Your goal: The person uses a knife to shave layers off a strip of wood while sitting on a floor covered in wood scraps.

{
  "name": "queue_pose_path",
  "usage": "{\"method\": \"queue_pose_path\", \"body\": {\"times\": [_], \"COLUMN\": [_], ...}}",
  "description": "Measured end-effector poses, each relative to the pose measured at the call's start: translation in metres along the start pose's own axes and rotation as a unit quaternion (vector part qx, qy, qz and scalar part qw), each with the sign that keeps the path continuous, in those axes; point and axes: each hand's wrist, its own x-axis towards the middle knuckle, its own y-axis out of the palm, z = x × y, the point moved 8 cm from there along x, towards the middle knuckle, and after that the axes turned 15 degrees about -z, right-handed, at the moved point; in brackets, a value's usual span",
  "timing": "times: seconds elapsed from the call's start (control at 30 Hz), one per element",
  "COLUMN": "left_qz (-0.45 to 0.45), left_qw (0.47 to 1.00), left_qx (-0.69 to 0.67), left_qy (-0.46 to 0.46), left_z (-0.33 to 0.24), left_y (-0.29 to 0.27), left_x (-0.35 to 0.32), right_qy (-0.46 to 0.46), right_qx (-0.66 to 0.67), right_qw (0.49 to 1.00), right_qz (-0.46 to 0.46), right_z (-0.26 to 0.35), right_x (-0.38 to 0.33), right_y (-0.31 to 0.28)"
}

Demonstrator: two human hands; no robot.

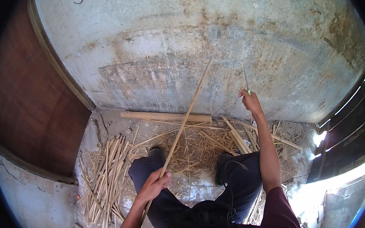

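Holding a strip (186, 117) and a knife (247, 82) well apart, head view. Left hand (158, 184) is wrapped round the strip low down, over the left thigh (165, 204); strip leans up and right, tail running back past the forearm. Can't tell if its top touches the wall (165, 51). Right hand (250, 102) is out ahead, fingers clamped on the green handle, blade up, clear of the strip. Strip pile (106, 178) sits on the left, shavings (185, 152) between the feet, pole (165, 116) along the wall base. Risks, my read: both hands are bare, so a blade slipping down the strip could catch the left fingers or the thigh behind them. Low grip leaves a long free length; a knock on the wall could twist it in the hand. Loose shavings underfoot could let a boot slide. Split edges could leave splinters if the strip gets pulled through bare fingers.
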Motion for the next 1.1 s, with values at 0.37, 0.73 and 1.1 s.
{"method": "queue_pose_path", "body": {"times": [0.37,0.73,1.1], "left_qz": [0.076,0.217,0.054], "left_qw": [0.992,0.938,0.994], "left_qx": [-0.077,-0.236,-0.094], "left_qy": [-0.059,-0.134,-0.015], "left_z": [-0.022,-0.026,-0.028], "left_y": [0.025,0.050,0.044], "left_x": [0.054,0.063,0.069], "right_qy": [-0.257,-0.478,-0.482], "right_qx": [-0.101,-0.170,-0.200], "right_qw": [0.961,0.847,0.829], "right_qz": [0.032,0.158,0.201], "right_z": [0.046,0.074,0.053], "right_x": [-0.060,-0.203,-0.229], "right_y": [0.044,0.122,0.149]}}
